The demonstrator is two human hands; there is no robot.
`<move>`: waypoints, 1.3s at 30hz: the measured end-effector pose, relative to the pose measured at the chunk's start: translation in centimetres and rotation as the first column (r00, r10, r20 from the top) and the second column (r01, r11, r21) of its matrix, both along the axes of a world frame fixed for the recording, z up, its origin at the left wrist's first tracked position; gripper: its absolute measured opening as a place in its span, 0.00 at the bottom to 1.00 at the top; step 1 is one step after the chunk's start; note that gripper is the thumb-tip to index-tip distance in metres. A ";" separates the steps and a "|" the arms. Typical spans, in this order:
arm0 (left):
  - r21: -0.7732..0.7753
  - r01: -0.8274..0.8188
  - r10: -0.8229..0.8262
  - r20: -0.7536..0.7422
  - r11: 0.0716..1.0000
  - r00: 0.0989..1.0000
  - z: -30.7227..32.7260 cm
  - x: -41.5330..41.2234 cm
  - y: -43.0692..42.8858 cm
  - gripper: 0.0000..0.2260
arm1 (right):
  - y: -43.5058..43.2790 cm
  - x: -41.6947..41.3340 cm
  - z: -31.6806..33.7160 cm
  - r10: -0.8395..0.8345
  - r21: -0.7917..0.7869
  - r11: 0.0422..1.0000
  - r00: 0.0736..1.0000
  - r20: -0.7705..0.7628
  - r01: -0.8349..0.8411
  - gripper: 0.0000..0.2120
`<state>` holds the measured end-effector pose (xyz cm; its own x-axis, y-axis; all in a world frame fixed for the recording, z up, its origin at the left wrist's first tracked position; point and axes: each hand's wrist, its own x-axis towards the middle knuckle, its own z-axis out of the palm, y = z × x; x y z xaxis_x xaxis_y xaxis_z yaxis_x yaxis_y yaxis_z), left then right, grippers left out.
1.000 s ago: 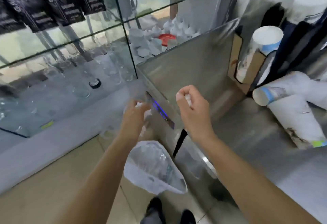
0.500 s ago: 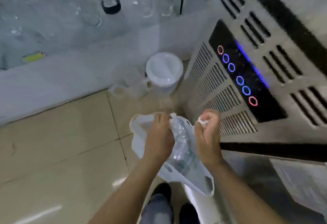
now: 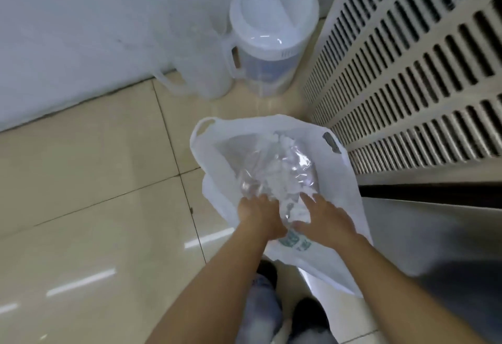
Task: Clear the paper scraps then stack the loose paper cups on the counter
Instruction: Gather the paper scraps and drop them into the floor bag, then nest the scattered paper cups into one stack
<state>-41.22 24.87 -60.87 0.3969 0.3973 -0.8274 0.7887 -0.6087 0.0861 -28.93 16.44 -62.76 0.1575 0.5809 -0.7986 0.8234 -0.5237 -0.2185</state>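
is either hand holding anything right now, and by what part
The right hand is open with fingers spread over the white plastic bag, holding nothing. The left hand is curled at the bag's mouth; whether it grips anything cannot be told.

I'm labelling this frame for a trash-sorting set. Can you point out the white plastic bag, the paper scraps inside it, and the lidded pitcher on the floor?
white plastic bag (image 3: 344,180): head view, on its right wall.
paper scraps (image 3: 282,174): head view, on the white pile's middle.
lidded pitcher (image 3: 271,9): head view, on its lid.
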 end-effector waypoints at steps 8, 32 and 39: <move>0.206 -0.054 0.001 0.251 0.977 0.968 17.3 -1.2 3.7 0.22 | 3.7 0.5 18.0 -0.042 0.318 0.948 0.995 0.089 0.012 0.32; 0.394 -0.039 -0.311 0.778 0.918 0.546 64.7 14.1 0.7 0.19 | -6.3 11.8 67.4 -0.605 0.860 0.488 0.767 0.212 0.148 0.28; 0.367 0.106 -0.374 0.810 0.924 0.452 65.5 23.4 -9.1 0.18 | -16.6 19.0 68.1 -0.789 0.873 0.384 0.598 0.142 0.299 0.25</move>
